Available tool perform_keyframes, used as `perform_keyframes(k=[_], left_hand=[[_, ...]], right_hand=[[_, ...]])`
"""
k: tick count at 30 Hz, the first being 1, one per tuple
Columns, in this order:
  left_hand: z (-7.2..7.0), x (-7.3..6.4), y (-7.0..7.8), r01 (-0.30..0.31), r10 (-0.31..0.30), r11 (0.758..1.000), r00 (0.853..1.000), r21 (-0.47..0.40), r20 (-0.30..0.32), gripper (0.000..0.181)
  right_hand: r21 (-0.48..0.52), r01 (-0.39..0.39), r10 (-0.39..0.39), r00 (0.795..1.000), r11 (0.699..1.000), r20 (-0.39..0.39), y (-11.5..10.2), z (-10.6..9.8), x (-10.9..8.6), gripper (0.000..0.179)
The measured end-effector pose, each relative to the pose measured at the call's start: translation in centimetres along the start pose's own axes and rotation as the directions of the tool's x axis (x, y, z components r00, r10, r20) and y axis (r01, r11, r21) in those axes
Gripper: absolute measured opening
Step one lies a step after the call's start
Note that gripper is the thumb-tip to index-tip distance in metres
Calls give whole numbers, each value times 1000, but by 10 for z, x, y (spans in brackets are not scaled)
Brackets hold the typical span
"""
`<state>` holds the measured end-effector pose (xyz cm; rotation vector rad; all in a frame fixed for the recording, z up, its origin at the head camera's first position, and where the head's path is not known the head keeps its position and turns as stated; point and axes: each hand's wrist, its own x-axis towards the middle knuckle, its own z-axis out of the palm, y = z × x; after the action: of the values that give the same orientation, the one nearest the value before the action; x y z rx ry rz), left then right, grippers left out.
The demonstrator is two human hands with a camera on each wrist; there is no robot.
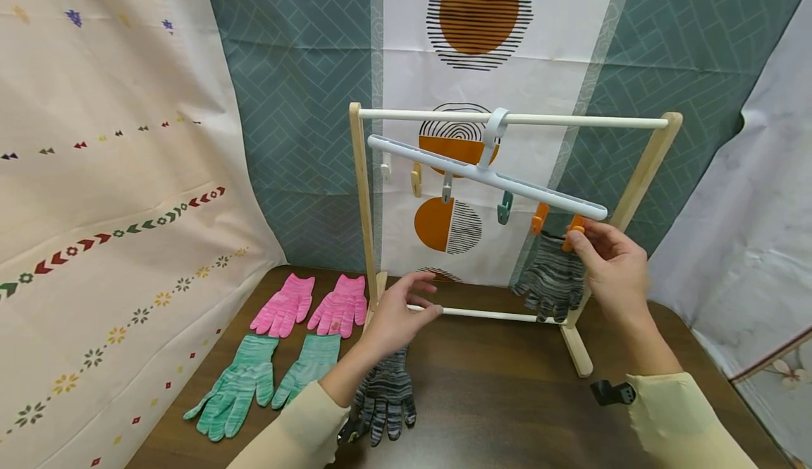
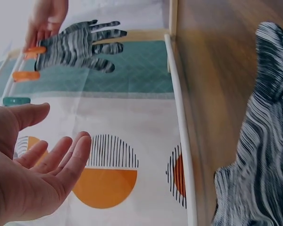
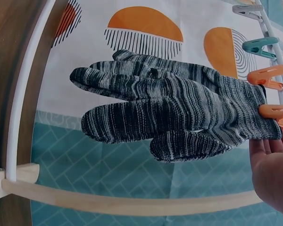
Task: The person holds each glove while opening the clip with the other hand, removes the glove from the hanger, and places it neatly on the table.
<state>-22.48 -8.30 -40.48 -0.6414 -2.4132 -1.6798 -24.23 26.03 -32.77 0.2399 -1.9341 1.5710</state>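
Observation:
My right hand [image 1: 612,268] pinches the orange clothespin [image 1: 574,233] at the right end of a white clip hanger [image 1: 431,159]. A black-and-grey knit glove [image 3: 170,101] hangs there, fingers down, its cuff at that clothespin. Another orange clothespin [image 1: 539,219] is just left of it, near the cuff's other corner. The hanger hooks over the rack's top rod and tilts down to the right. My left hand [image 1: 395,317] hovers left of centre, fingers loosely bent, holding nothing. Below it a matching grey glove [image 1: 387,395] lies on the table, partly hidden by the left arm.
Two pink gloves [image 1: 285,305] and two green gloves [image 1: 235,384] lie at the table's left. A wooden rack [image 1: 363,194] with white rods stands at the back. Green [image 1: 504,208], grey [image 1: 447,188] and yellow [image 1: 416,180] clothespins also hang from the hanger. Patterned cloths surround the table.

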Motion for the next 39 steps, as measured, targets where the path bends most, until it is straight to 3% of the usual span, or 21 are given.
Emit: perform_keyframes(k=[7,20,30,39], left_hand=[[12,10,5,-49,51,997,998,-54,33,52],[36,33,15,-56,68,989,994,-135,91,55],[54,53,22,-77,100,973,990,-218,100,56],[73,76,33,-99,123,975,985,-197,118,57]], right_hand=[[-35,0,2,999,999,46,0,6,-2,36],[-69,25,-20,997,997,73,-2,22,-5,39],[-7,-38,38,997,999,63,-4,33,-7,40],[1,-74,73,996,997,43,-4,36,-9,41]])
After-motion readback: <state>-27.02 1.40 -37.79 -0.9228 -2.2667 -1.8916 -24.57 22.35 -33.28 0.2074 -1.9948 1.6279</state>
